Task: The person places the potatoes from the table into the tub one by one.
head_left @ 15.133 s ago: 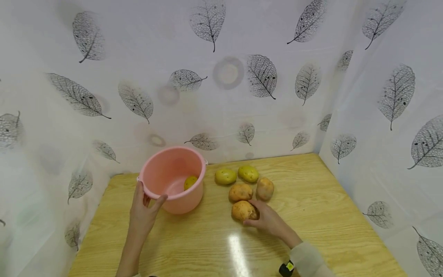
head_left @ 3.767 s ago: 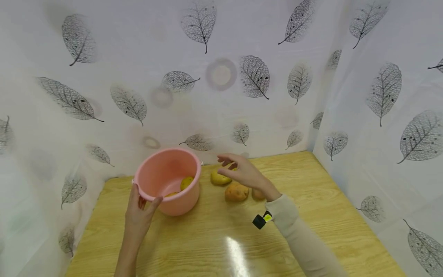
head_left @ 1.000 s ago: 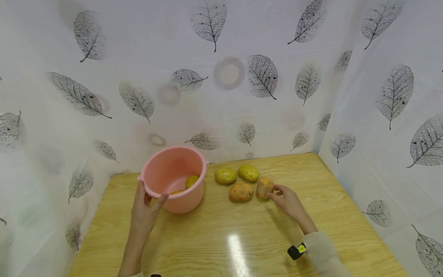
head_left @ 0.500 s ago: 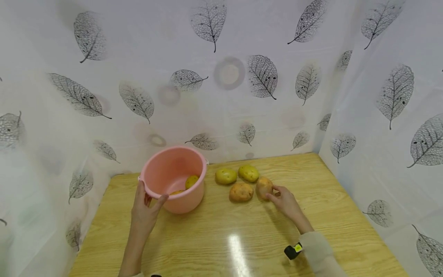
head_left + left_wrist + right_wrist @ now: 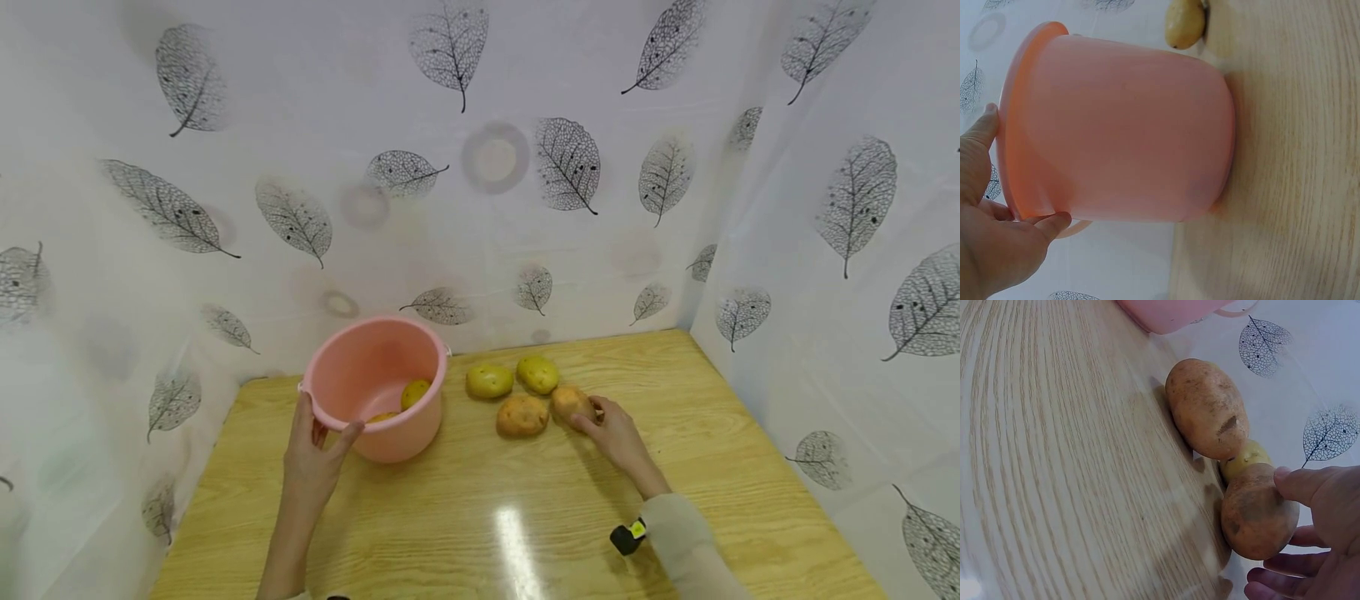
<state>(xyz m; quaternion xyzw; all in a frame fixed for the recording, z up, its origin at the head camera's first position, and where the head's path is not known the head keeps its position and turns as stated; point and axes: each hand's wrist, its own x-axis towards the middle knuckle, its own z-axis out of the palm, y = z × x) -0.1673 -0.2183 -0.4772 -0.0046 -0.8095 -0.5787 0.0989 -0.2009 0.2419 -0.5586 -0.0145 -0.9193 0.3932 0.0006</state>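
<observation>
In the head view my left hand [image 5: 311,471] grips the rim of a pink plastic bucket [image 5: 405,437], thumb on the near side. The left wrist view shows the bucket standing on the table with its rim between thumb and fingers. Two potatoes lie inside, a yellow one [image 5: 415,393] and a partly hidden one [image 5: 382,417]. My right hand [image 5: 617,437] holds a brown potato [image 5: 572,406], thumb on one side and fingers bent round the other; in the right wrist view this potato [image 5: 1257,515] is at the thumb tip. Beside it sits another brown potato [image 5: 522,416].
Two yellow-green potatoes, one left [image 5: 489,381] and one right [image 5: 537,374], lie behind the brown ones. The wooden table [image 5: 450,517] meets a leaf-printed white curtain [image 5: 480,233] at its back. A small black device [image 5: 627,537] hangs at my right wrist.
Since the oldest frame, one brown potato has gone from the table into the bucket. My right hand then moved from above the potatoes to the rightmost one, which has just turned slightly.
</observation>
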